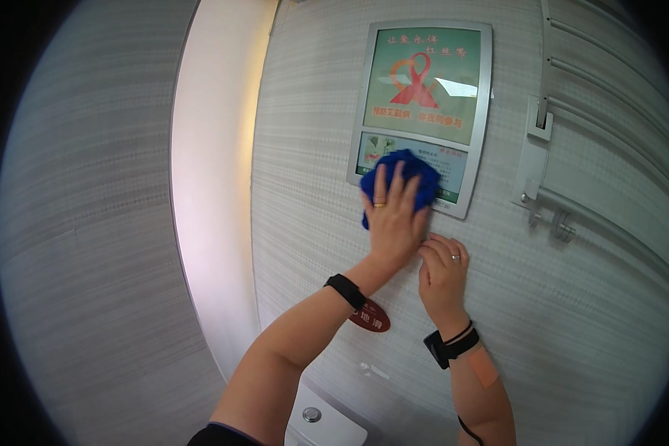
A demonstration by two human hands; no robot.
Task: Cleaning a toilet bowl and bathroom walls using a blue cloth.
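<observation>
My left hand [394, 226] presses a bunched blue cloth [407, 173] flat against the lower left part of a silver-framed wall poster [486, 83], its fingers spread over the cloth. The cloth covers part of the poster's lower panel and hangs over the frame's bottom edge. Just below and to the right, my right hand [443, 273] is at the wall with bent fingers, its fingertips close beside the heel of my left hand. Whether anything is between those fingertips is hidden. The poster's upper panel shows a red ribbon and writing.
A lit vertical strip [217, 167] runs down the wall at left. At right are a metal rack [596, 67] and a rail [607, 223] with round fittings. A dark red oval sticker [373, 319] is below my left wrist. A white toilet cistern [334, 418] with a round button stands at the bottom.
</observation>
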